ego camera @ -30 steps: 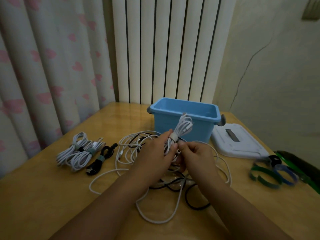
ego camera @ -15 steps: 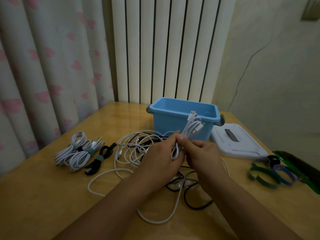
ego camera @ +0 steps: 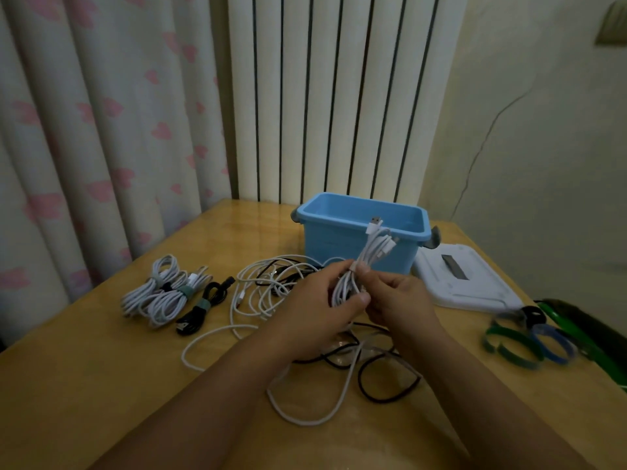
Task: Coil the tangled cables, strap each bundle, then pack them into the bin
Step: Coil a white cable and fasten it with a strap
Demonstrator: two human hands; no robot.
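At the centre of the frame, the left hand (ego camera: 319, 310) is gripping a coiled white cable bundle (ego camera: 359, 266), fingers curled round its lower loops, while the right hand (ego camera: 398, 298) is pinching the bundle's waist, where a pale strap seems to be sitting; its fastening is too small to make out. The bundle's plug ends are poking up in front of the blue bin (ego camera: 359, 228), which is standing open at the upper centre of the wooden table (ego camera: 101, 385).

Below the hands, a tangle of white and black cables (ego camera: 288, 300) is lying loose. Three strapped bundles (ego camera: 169, 293) are lying at the left, spare straps (ego camera: 522, 337) at the right, and the white lid (ego camera: 464, 283) just beside the bin.

The likely risk: if either grip is eased before the strap is closed, the springy loops may fan out, or a trailing end may snag the tangle beneath.
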